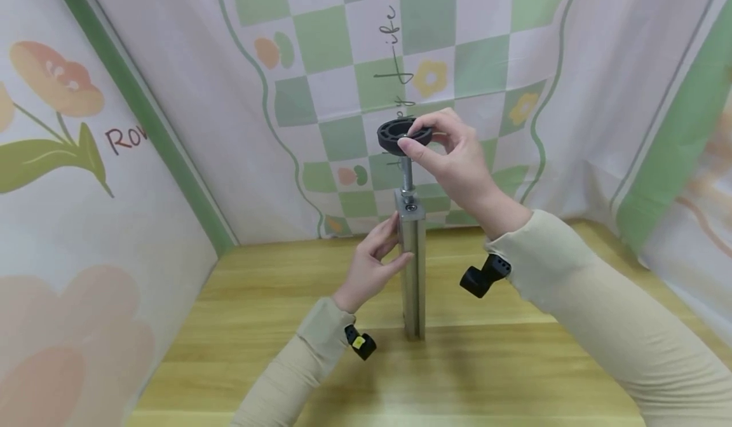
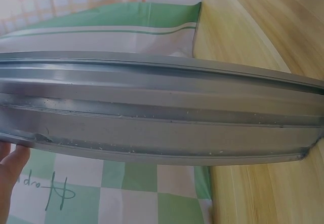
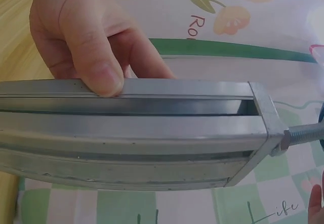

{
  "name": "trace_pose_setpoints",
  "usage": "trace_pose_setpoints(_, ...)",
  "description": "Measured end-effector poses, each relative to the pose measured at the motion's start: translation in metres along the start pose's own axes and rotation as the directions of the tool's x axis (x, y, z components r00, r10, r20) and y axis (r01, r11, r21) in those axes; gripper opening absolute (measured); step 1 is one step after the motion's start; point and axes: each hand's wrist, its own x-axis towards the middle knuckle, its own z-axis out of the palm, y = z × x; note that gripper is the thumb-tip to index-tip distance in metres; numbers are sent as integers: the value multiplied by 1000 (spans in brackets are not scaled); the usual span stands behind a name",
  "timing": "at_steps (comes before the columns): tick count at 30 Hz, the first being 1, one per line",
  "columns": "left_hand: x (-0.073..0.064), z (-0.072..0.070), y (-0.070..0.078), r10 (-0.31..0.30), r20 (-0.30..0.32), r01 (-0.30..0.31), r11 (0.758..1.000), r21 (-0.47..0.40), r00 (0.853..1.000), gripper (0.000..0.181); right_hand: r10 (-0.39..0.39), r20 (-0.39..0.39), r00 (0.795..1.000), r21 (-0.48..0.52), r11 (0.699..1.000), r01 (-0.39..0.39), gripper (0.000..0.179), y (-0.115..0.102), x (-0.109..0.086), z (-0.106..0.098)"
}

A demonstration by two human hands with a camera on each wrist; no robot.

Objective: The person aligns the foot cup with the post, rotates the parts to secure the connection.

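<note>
On a wooden table (image 1: 229, 344), checked curtain (image 1: 394, 65) behind, left grip (image 1: 368, 269) holding metal post (image 1: 414, 281), right grip (image 1: 454, 157) pinching disc (image 1: 389, 141)

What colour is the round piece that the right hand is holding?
Black. The round piece shows best in the head view.

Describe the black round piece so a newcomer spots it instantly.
On the wooden table stands a metal bar, a threaded rod rising from its top. The black round piece sits at the rod's upper end, held by the right hand: broad and dark, unlike the slim silvery rod.
</note>
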Motion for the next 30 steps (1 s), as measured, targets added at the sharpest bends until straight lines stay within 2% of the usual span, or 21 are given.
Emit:
trace_pose_setpoints(4,0,1,0,-1,15,1,1000,3,1000,70,11,-38,999,-63,998,-13,7,-3,-3,2)
trace_pose_setpoints(7,0,1,1,-7,15,7,1000,3,1000,70,20,-65,998,-156,987,-30,17,-6,-4,5)
trace_pose_setpoints(11,-1,1,2,-5,4,5,1000,-5,1000,69,-21,-105,994,-269,963,-8,25,-10,-4,10)
trace_pose_setpoints(19,0,0,2,2,3,-2,1000,-12,1000,69,-77,-132,988,-373,928,22,26,-14,-5,17)
trace_pose_setpoints(25,1,0,0,0,-3,0,1000,-24,1000,69,-49,-80,996,-390,921,14,29,-15,-5,13)
trace_pose_setpoints(28,0,1,0,1,-9,-1,1000,-27,1000,69,-7,-5,1000,-373,928,4,39,-16,-4,7)
trace_pose_setpoints(30,0,1,1,0,-10,0,1000,-29,1000,68,24,61,998,-330,944,-2,46,-16,-2,3)
